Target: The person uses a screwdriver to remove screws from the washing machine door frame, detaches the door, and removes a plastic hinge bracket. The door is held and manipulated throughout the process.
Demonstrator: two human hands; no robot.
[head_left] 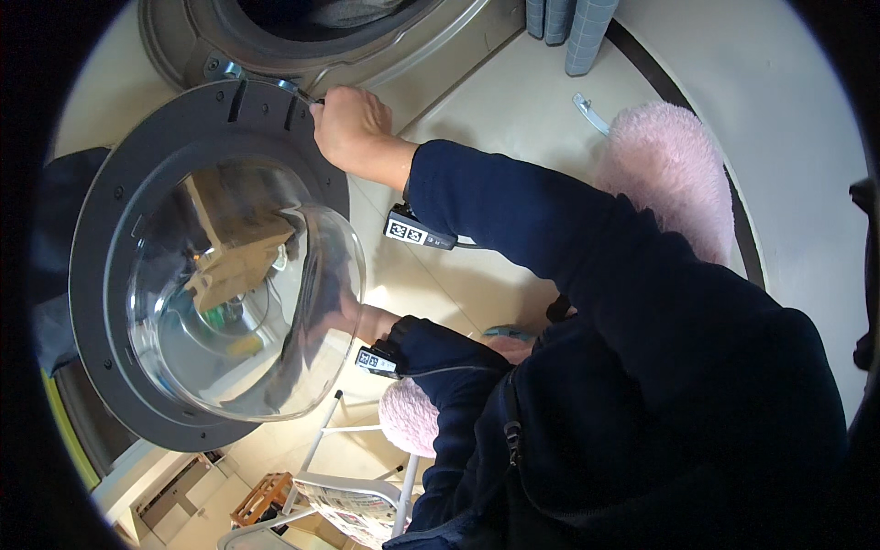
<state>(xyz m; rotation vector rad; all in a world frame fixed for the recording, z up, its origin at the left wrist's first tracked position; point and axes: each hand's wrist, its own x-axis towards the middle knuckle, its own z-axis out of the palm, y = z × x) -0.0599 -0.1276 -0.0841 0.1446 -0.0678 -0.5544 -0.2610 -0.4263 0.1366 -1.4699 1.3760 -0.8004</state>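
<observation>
A front-loading washer's round door [101, 302] stands swung out, its dark rim around a clear, bulging glass bowl [247, 367]. My right hand [353, 128] is closed at the rim's upper edge, close to the metal hinge [229, 69]. Its curled fingers hide whatever lies inside them. Lower down, my left hand [346, 312] reaches behind the glass, where it shows only blurred through the bowl, so its fingers cannot be made out. Both wrists carry small black devices with printed tags. Above the door, grey fabric [357, 9] lies in the washer's drum opening.
Brown cardboard [238, 261] shows through the glass. Pink fluffy material [665, 174] lies to the right, with another pink fluffy piece [408, 417] lower down. A white-framed chair [357, 504] and an orange crate [261, 500] stand below. Blue-grey rolls [587, 37] are at the top.
</observation>
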